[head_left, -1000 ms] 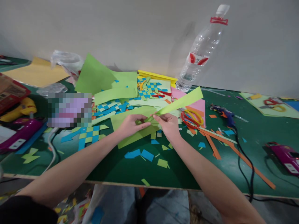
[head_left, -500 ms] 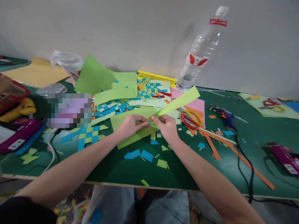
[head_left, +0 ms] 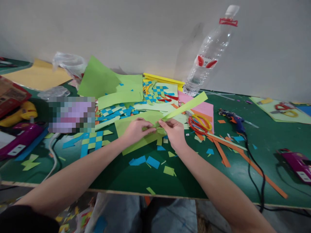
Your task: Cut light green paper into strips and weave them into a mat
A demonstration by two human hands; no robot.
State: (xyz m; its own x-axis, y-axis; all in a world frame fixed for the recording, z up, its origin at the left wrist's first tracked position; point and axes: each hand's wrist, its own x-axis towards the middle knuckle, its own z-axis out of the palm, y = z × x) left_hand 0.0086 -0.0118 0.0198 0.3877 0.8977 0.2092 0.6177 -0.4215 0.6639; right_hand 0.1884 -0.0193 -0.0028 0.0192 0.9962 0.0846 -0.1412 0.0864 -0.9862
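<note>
A light green paper strip (head_left: pixel 188 106) slants up to the right from between my hands, its near end pinched in the fingertips. My right hand (head_left: pixel 174 131) closes thumb and finger on it. Beside it, my left hand (head_left: pixel 137 131) pinches the strip's folded near end, partly hidden by the fingers. Beneath both hands lies a larger green paper sheet (head_left: pixel 132 147) on the table. Just right of my right hand are scissors with red and yellow handles (head_left: pixel 200 124). Blue and green woven paper (head_left: pixel 92 142) lies left of my left wrist.
A clear plastic bottle (head_left: pixel 209 51) stands at the wall. Glue guns, one blue (head_left: pixel 234 121) with a trailing cord, lie on the green table (head_left: pixel 184 181). Orange strips (head_left: pixel 264 174) and paper scraps are scattered about. A pixelated patch hides something at left.
The strip's raised far end has dipped slightly. Both hands keep their pinch in nearly the same place.
</note>
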